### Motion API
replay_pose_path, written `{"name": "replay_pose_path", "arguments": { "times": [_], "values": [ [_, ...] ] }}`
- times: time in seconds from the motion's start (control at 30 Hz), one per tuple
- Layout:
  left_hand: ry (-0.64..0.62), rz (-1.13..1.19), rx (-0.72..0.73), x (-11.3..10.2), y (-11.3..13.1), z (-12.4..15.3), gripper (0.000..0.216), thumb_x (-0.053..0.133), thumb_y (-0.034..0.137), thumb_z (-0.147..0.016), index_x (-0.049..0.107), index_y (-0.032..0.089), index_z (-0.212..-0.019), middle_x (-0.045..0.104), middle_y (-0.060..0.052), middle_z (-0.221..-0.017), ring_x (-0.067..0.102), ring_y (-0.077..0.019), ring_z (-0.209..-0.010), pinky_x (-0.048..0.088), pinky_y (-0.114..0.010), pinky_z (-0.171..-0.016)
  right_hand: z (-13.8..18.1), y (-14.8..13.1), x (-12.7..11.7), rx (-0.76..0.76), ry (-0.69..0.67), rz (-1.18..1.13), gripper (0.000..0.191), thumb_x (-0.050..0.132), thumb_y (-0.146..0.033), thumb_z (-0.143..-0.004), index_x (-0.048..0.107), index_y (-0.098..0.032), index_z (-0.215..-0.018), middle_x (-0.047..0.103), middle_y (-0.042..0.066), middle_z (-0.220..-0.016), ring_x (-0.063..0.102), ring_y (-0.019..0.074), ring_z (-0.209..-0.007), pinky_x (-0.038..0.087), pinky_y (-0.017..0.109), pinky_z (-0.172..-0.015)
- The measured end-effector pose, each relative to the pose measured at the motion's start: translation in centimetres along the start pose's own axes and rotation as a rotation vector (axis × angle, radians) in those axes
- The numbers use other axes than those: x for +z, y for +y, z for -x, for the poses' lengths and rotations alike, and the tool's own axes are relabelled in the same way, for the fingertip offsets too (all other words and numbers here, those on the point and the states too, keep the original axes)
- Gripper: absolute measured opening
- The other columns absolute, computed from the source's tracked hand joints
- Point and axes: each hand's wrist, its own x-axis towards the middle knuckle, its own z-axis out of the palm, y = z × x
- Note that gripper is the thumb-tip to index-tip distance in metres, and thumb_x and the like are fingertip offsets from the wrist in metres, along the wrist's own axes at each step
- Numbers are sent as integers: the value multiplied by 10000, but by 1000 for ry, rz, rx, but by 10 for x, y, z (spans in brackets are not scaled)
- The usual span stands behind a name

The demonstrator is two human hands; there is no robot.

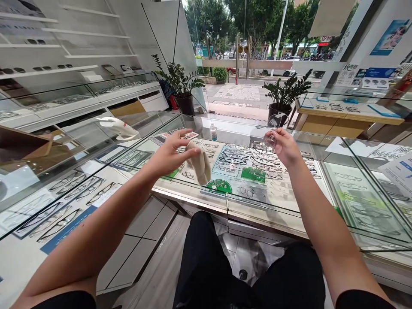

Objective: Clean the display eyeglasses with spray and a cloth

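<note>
My left hand [172,150] is raised over the glass display counter [238,201] and pinches a beige cleaning cloth [200,165], which hangs down from its fingers. My right hand [283,143] is closed on a pair of clear-framed glasses [274,122], held up above the counter with one lens showing above the fingers. Rows of eyeglass frames [238,161] lie inside the counter below both hands. A small spray bottle [214,132] stands on the glass between my hands, further back.
Glass cases run along the left [64,189] and right [370,189]. A white dolphin-shaped figure [119,127] sits on the left case. Two potted plants [182,86] [283,96] stand by the glass shopfront. Papers [399,171] lie at far right.
</note>
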Motion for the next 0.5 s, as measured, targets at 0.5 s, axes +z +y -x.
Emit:
{"name": "replay_pose_path", "arguments": {
  "times": [0.5],
  "values": [
    [196, 437, 421, 112, 81, -108, 234, 832, 413, -949, 792, 184, -931, 694, -19, -793, 597, -150, -731, 433, -279, -644, 4, -27, -5, -72, -16, -89, 338, 998, -431, -767, 708, -286, -860, 812, -13, -1030, 744, 185, -1106, 581, 330, -1011]
  ]
}}
